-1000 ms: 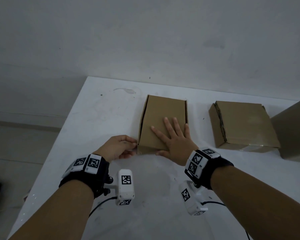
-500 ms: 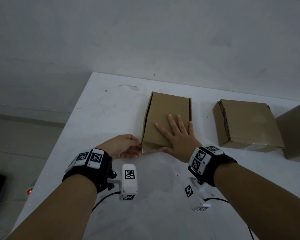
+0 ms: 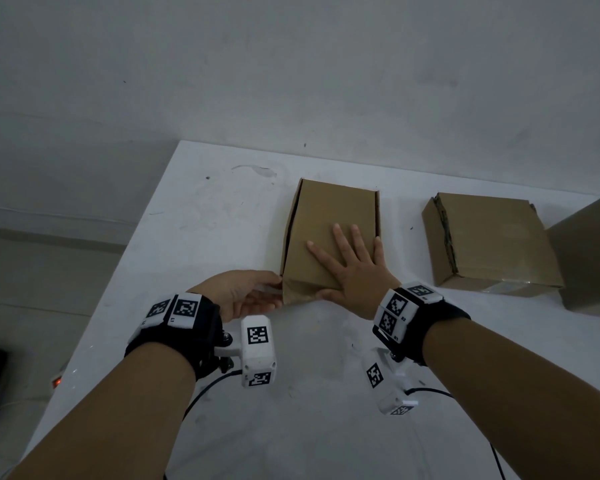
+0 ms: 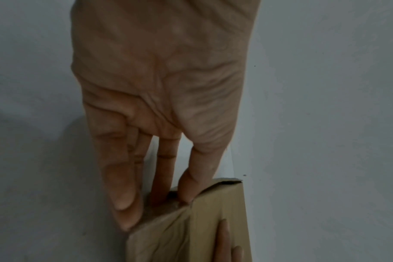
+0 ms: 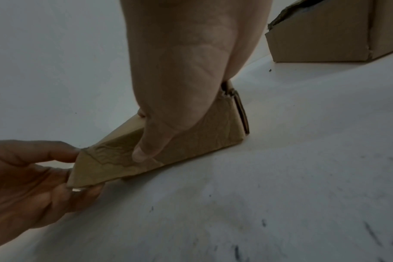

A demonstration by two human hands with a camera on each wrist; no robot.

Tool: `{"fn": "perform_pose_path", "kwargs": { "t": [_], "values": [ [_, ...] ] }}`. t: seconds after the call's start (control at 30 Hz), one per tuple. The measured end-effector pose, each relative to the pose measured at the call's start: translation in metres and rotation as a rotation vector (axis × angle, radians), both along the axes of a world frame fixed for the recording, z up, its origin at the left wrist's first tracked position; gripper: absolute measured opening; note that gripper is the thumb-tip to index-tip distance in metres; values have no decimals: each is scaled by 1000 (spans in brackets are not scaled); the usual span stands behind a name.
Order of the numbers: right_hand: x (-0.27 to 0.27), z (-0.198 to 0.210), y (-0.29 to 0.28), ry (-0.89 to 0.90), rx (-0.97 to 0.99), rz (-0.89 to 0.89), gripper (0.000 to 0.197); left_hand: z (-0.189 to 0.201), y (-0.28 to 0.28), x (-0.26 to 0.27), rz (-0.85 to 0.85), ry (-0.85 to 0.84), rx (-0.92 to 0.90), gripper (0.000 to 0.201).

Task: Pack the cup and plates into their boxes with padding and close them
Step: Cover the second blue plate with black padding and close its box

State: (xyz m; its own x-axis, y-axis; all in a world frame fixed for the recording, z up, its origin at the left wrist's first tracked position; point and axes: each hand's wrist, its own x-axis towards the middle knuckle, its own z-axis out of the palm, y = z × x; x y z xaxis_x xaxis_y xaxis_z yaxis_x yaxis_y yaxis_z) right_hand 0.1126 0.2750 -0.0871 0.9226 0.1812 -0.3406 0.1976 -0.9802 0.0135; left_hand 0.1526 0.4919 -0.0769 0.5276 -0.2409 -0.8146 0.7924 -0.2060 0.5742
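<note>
A small brown cardboard box (image 3: 329, 216) lies closed on the white table (image 3: 222, 220). My right hand (image 3: 355, 271) lies flat on its lid with fingers spread, and the thumb (image 5: 150, 147) presses the creased near face. My left hand (image 3: 248, 297) is at the box's near left corner and pinches that corner (image 5: 79, 168) between thumb and fingers. In the left wrist view the left hand's fingertips (image 4: 186, 195) dig into the folded corner of the box (image 4: 213, 221). No cup, plates or padding show.
A second closed cardboard box (image 3: 489, 244) with a torn left edge sits to the right, also seen as the box (image 5: 325, 35) in the right wrist view. A larger box (image 3: 593, 258) stands at the far right edge. The table's left edge drops to the floor, and a wall lies behind.
My left hand has shifted from curled beside the corner to gripping the box's near left corner. My right hand stays flat on the lid.
</note>
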Motion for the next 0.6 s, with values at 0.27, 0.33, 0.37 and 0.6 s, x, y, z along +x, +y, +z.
{"fn": "perform_pose_path", "kwargs": {
  "t": [0.27, 0.33, 0.37, 0.6],
  "values": [
    [-1, -2, 0, -6, -3, -2, 79, 2, -5, 8, -34, -172, 55, 9],
    [0, -2, -1, -10, 4, 1, 80, 6, -3, 11, -151, -189, 65, 27],
    [0, -2, -1, -11, 9, 0, 81, 5, -2, 12, -267, -236, 92, 41],
    [-2, 1, -5, -15, 54, 13, 103, -7, -3, 25, -768, -946, 398, 123]
  ]
}}
